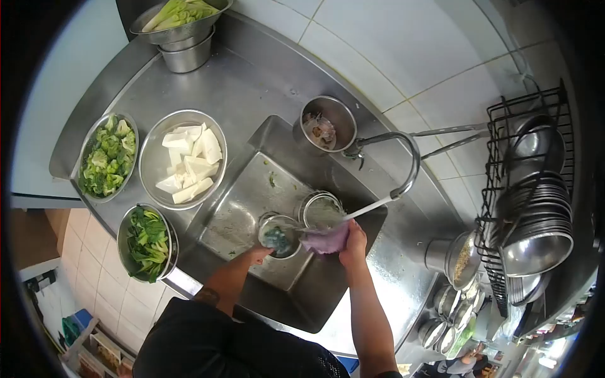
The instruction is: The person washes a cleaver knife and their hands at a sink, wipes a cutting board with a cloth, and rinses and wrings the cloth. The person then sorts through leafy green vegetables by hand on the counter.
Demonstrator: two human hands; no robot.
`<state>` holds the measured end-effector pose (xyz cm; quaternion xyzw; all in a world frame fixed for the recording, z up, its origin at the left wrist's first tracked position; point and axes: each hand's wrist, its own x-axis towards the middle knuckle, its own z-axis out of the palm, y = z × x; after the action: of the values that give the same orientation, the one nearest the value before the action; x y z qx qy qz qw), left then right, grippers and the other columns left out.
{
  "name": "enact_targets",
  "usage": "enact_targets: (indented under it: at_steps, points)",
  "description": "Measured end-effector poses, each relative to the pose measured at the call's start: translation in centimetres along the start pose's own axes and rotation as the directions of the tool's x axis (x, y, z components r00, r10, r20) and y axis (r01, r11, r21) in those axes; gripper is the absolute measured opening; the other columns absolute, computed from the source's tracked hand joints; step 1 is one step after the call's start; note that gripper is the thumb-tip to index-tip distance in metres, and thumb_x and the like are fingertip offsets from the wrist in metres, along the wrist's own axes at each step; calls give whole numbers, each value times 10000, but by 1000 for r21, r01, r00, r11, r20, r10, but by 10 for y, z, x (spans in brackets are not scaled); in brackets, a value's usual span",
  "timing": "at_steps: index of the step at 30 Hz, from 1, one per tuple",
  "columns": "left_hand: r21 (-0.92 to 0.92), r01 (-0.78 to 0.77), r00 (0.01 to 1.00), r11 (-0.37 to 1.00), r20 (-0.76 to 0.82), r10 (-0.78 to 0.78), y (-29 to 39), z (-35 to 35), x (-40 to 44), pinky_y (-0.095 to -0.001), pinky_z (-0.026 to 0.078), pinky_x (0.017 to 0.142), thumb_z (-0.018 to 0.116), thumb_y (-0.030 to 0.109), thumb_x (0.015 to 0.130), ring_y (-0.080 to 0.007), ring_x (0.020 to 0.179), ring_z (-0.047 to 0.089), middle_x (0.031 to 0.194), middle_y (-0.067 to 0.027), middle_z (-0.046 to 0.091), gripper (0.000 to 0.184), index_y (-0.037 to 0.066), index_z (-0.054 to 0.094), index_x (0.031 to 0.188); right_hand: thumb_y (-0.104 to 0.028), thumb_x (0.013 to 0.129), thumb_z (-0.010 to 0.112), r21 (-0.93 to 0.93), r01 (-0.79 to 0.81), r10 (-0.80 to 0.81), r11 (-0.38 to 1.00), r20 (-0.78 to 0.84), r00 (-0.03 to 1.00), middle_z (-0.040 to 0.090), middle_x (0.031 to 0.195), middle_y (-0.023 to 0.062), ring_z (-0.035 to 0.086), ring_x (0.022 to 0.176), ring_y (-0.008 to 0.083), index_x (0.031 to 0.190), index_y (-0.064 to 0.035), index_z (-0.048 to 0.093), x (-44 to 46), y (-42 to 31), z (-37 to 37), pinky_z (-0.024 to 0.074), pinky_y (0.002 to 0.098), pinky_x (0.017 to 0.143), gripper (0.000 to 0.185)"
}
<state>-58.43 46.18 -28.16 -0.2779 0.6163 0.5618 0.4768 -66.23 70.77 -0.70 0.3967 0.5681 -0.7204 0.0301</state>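
Inside the steel sink (230,217), under the tap (416,160), I have two pots side by side, a right one (309,200) and a left one (292,244). Just beside them, beneath the spout, is the purple cloth (326,240), grasped in my right hand (354,242). My left hand (258,254) is at the left pot's rim, its grip unclear to me; inside lies something blue-green (275,237).

text: none legible | labels: none legible | brands: none legible | numbers: none legible | signs: none legible | lower right edge: too small and blurred to read
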Motion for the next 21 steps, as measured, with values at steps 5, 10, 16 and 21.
enact_targets:
  at_steps: [5, 10, 16, 21]
  points:
    - [296, -86, 773, 951, -583, 251, 63, -12, -22, -468, 453, 1023, 689, 431, 892, -413, 1203, 570, 1168, -250, 642, 560, -24, 631, 1213, -242, 1069, 445, 308, -141, 155, 941, -19, 988, 670, 1079, 85, 640, 1020, 257, 1108, -68, 608, -24, 49, -16, 522, 479, 982, 243]
    - [-274, -860, 504, 431, -592, 629, 240, 1, -76, -310, 480, 687, 681, 300, 973, -113, 768, 538, 848, -12, 539, 293, 74, 496, 951, -254, 1071, 418, 515, -350, 365, 782, 75, 928, 665, 984, 85, 629, 955, 294, 1078, -83, 598, -79, 60, -24, 495, 562, 979, 249]
    - [-554, -746, 664, 369, -657, 357, 390, 28, -155, -318, 501, 419, 689, 121, 882, -167, 511, 555, 869, -102, 536, 279, 57, 427, 953, -270, 1072, 407, 588, -427, 432, 687, 141, 891, 657, 985, 94, 616, 974, 316, 1034, -70, 597, -93, 75, -19, 479, 557, 990, 278]
    - [-423, -828, 552, 369, -730, 402, 383, -10, -128, -358, 533, 398, 672, 34, 842, -216, 509, 609, 759, -139, 578, 237, 3, 439, 876, -307, 1060, 458, 642, -333, 339, 690, 120, 933, 624, 994, 123, 624, 1008, 337, 1009, -49, 586, -98, 57, -4, 492, 578, 973, 293]
